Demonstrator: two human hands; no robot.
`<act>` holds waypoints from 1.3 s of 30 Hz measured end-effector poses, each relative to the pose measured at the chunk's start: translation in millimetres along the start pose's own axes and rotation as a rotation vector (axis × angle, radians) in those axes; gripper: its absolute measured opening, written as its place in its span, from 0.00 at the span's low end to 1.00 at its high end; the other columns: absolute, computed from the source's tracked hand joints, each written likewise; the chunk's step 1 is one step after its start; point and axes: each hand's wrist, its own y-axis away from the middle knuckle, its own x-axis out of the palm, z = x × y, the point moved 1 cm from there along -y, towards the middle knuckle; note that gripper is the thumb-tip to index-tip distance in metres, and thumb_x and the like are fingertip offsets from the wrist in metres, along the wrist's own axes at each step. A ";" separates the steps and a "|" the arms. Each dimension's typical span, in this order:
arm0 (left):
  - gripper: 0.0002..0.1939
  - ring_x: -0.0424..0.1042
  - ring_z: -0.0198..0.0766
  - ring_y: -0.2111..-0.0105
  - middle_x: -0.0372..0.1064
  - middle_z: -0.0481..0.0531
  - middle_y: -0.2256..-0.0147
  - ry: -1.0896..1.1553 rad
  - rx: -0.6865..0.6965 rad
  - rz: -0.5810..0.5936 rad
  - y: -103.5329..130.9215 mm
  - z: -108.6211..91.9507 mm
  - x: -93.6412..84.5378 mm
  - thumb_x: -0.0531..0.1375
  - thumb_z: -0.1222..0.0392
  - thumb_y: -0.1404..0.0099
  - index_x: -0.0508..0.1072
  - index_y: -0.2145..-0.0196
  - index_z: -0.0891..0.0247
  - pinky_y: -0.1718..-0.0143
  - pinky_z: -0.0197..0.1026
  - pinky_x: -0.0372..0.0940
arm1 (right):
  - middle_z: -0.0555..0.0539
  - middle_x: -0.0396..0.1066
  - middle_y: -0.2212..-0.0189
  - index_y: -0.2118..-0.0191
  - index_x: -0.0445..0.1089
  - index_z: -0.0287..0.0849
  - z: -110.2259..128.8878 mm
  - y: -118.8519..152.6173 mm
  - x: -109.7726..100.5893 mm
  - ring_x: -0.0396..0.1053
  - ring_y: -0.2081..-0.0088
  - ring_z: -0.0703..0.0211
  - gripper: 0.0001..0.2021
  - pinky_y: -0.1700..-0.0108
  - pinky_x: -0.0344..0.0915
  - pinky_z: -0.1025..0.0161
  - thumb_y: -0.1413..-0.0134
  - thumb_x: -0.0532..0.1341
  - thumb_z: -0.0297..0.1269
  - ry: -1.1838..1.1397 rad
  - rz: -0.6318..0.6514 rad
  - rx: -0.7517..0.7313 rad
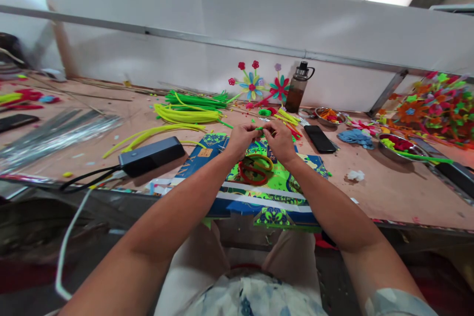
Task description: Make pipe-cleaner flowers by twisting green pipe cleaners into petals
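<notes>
My left hand (240,139) and my right hand (279,139) meet in front of me, fingertips pinched together on a green pipe cleaner (225,124). One end of it sticks out to the left of my left hand; the part between the fingers is mostly hidden. Below the hands, scissors (255,170) with red and yellow handles lie on a blue and green printed board (200,168). Beyond my left hand are a bundle of yellow pipe cleaners (188,114) and a bundle of green pipe cleaners (200,100).
A black power bank (151,155) with a strap lies left. Behind stand pipe-cleaner flowers (252,86) and a dark bottle (296,89). To the right are a phone (319,138), a blue cloth (355,138), metal bowls (402,148) and many orange flowers (425,108). Silvery strips (62,133) lie far left.
</notes>
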 end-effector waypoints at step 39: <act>0.11 0.66 0.32 0.75 0.70 0.48 0.75 0.008 0.029 -0.020 -1.0 0.2 2.1 0.67 0.55 0.53 0.74 0.74 0.64 0.72 0.35 0.60 | 0.52 0.69 0.77 0.69 0.67 0.41 -10.8 -0.8 9.3 0.66 0.75 0.64 0.09 0.69 0.66 0.65 0.51 0.61 0.43 -0.460 -0.047 0.341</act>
